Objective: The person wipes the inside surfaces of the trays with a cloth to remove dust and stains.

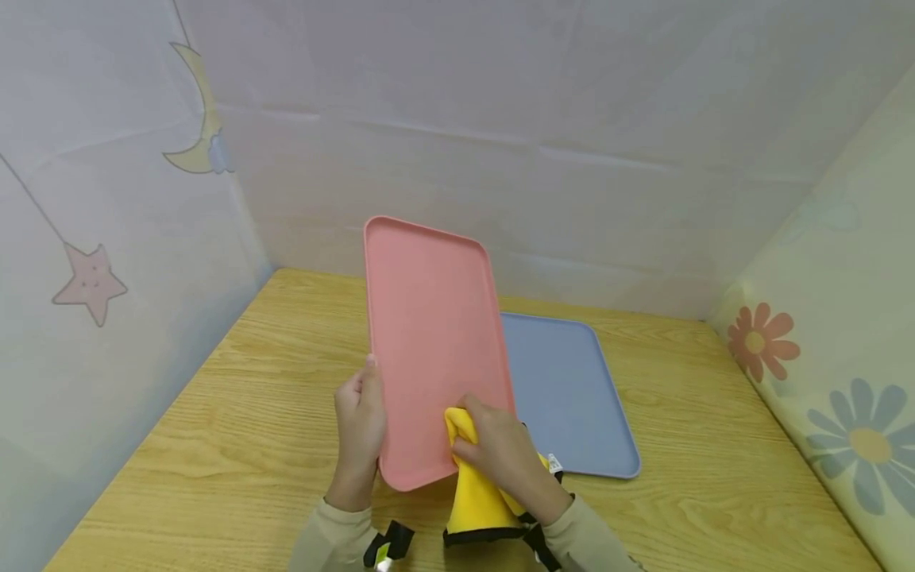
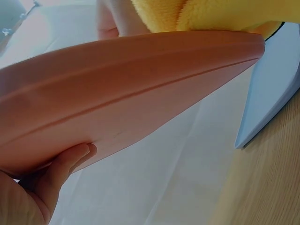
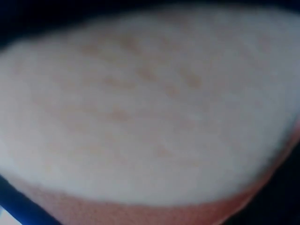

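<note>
A pink rectangular tray [image 1: 436, 318] is held up at a tilt over the table, its inner face toward the head camera. My left hand [image 1: 360, 413] grips its left edge, thumb along the rim; in the left wrist view fingers [image 2: 70, 161] bend against the tray's underside [image 2: 122, 117]. My right hand [image 1: 500, 445] holds a bunched yellow cloth [image 1: 479, 500] with a dark edge against the lower right of the tray's face. In the left wrist view the fluffy cloth [image 2: 211, 14] lies over the tray's rim. The right wrist view is a close blur.
A blue tray [image 1: 572, 397] lies flat on the wooden table [image 1: 700, 445], right of the pink one and partly behind it. Pale fabric walls [image 1: 608, 159] with printed shapes stand at the back and both sides.
</note>
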`<move>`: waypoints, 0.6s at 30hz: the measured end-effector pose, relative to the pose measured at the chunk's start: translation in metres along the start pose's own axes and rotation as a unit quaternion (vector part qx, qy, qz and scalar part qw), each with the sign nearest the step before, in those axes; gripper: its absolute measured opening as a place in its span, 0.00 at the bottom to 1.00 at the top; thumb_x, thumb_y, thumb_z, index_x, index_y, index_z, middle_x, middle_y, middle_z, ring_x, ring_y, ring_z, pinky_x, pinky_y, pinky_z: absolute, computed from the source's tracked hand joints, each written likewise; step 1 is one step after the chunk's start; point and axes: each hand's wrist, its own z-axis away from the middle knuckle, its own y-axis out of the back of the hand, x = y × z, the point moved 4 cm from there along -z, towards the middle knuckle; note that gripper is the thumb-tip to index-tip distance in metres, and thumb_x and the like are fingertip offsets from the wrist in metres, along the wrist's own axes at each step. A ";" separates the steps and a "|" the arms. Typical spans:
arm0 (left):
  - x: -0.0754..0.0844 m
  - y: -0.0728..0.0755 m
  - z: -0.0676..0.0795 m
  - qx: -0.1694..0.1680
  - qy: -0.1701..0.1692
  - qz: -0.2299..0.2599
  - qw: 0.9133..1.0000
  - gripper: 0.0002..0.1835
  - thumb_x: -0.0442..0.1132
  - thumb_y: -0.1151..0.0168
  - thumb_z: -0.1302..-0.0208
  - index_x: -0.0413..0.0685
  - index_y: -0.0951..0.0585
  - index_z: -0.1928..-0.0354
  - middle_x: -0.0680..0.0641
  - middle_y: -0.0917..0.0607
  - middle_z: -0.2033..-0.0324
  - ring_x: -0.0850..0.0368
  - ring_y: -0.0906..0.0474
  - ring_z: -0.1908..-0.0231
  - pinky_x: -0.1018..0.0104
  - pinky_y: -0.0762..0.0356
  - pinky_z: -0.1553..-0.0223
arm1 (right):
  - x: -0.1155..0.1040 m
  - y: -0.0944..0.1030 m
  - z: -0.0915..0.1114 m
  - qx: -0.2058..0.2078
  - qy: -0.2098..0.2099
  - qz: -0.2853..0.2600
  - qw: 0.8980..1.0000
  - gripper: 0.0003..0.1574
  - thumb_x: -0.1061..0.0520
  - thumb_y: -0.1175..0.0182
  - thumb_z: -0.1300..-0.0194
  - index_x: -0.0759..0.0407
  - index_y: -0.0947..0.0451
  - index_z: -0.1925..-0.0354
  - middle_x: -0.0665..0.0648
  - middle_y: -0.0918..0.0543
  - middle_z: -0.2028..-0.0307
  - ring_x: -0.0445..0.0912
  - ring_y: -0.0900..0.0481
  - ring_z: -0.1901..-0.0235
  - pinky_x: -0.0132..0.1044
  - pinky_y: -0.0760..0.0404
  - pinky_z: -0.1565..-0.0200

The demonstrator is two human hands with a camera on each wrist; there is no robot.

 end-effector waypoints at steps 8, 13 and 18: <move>0.001 0.001 0.000 -0.002 -0.005 -0.002 1.000 0.26 0.40 0.59 0.30 0.32 0.33 0.86 0.49 0.31 0.90 0.63 0.36 0.89 0.71 0.36 0.88 | 0.011 -0.001 0.002 -0.005 -0.007 0.000 1.000 0.17 0.62 0.40 0.56 0.56 0.32 0.64 0.48 0.37 0.84 0.40 0.40 0.85 0.30 0.39 0.84; 0.002 0.002 -0.001 -0.005 -0.008 -0.005 1.000 0.25 0.39 0.59 0.30 0.30 0.32 0.85 0.48 0.30 0.89 0.62 0.35 0.89 0.71 0.35 0.88 | 0.018 -0.003 0.002 -0.012 -0.020 0.003 1.000 0.17 0.62 0.41 0.56 0.56 0.33 0.64 0.49 0.38 0.85 0.41 0.41 0.86 0.30 0.40 0.85; 0.002 0.002 -0.001 -0.005 -0.011 -0.014 1.000 0.25 0.39 0.58 0.31 0.33 0.33 0.86 0.49 0.32 0.90 0.62 0.37 0.89 0.71 0.36 0.88 | 0.025 -0.003 0.003 -0.001 -0.022 0.019 1.000 0.17 0.62 0.41 0.57 0.56 0.33 0.65 0.49 0.41 0.85 0.41 0.42 0.86 0.30 0.42 0.85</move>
